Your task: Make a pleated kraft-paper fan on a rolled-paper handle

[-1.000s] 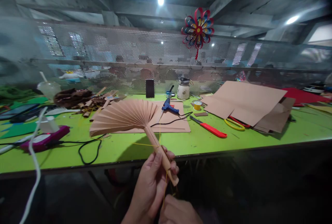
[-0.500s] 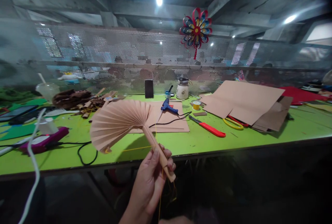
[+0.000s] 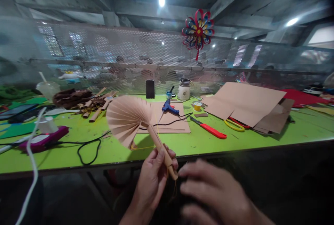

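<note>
A pleated brown paper fan (image 3: 127, 119) tilts up and left in front of the table edge. My left hand (image 3: 156, 169) is closed around its rolled paper handle, thumb on top. Yellow string (image 3: 144, 148) runs from the fan's lower corner to the handle, and loose ends dangle below my left hand. My right hand (image 3: 214, 190), blurred by motion, is just right of the handle's lower end; its fingers are apart and nothing shows in them. Whether a fingertip touches the handle I cannot tell.
On the green table (image 3: 172, 145) lie a blue glue gun (image 3: 169, 107), a red-handled utility knife (image 3: 211, 129), yellow-handled scissors (image 3: 234, 125) and brown paper sheets (image 3: 245, 99). A purple power strip (image 3: 45, 139) with cords lies left. Rolled paper pieces (image 3: 95, 106) are piled behind the fan.
My right hand has risen from the bottom edge to beside the handle's lower end. The fan's leaf has turned and shifted right, while my left hand keeps its hold.
</note>
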{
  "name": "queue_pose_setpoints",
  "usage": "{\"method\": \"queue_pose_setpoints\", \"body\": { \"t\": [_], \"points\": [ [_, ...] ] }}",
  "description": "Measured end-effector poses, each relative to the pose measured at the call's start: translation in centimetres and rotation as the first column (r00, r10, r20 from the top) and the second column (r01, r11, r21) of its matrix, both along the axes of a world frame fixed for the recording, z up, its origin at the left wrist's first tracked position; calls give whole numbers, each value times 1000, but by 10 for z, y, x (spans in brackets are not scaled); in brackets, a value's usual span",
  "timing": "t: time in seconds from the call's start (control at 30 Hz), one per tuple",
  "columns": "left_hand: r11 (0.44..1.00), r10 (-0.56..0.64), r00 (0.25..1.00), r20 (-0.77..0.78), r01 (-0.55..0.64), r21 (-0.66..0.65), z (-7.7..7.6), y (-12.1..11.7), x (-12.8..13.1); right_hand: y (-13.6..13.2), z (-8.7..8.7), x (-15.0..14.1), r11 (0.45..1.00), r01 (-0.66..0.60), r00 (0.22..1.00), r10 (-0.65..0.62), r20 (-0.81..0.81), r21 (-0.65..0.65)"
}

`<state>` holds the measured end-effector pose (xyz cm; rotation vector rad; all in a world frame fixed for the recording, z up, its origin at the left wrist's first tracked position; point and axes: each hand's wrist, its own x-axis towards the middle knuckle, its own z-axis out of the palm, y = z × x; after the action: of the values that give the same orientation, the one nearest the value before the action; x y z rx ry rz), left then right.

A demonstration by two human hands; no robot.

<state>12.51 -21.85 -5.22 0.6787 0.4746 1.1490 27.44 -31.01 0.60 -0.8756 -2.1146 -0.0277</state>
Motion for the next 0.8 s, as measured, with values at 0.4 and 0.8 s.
{"method": "queue_pose_setpoints", "body": {
  "t": [0.4, 0.8],
  "points": [
    [985, 132, 970, -203, -106, 134, -5, 0, 4, 76, 24, -23, 990, -12, 999, 19, 49, -141],
    [991, -70, 975, -209, 91, 94, -10, -5, 11, 101, 76, -24, 814, -203, 976, 121, -183, -544]
  ]
}}
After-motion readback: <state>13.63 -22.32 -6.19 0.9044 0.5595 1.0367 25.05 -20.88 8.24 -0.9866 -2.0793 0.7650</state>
